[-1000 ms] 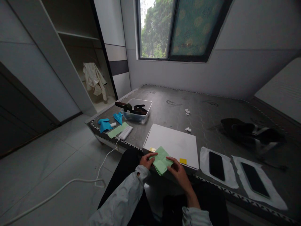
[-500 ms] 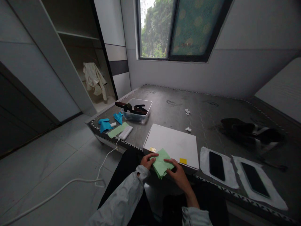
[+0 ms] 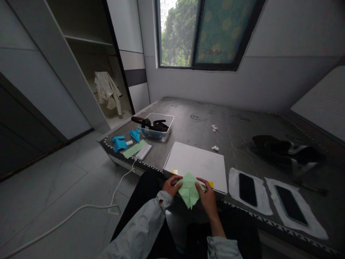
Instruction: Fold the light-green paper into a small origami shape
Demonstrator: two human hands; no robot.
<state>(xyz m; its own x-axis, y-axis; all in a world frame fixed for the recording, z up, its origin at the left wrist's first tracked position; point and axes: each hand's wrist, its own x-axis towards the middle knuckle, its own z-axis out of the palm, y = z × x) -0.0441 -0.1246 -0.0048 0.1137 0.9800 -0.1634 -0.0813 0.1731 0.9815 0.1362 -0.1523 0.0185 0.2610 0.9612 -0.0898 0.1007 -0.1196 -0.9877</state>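
A light green folded paper (image 3: 189,189) rests on the near edge of a white flat box (image 3: 198,164), its pointed tip hanging past the edge toward me. My left hand (image 3: 170,185) pinches the paper's left side with thumb and fingers. My right hand (image 3: 208,194) grips its right side, fingers curled over a raised flap. A small yellow tab (image 3: 210,183) lies on the box just beyond my right hand.
On the grey mattress (image 3: 237,126): a clear tub (image 3: 157,132) with dark objects, blue folded papers (image 3: 120,142), a green sheet (image 3: 134,148), a white power strip (image 3: 143,151) with cord, two phones (image 3: 245,184) on white cloths, a black garment (image 3: 283,149). An open wardrobe stands at left.
The green paper has been opened from a flat diamond into a shape with a raised flap and a downward point. My right hand moved up onto its right side.
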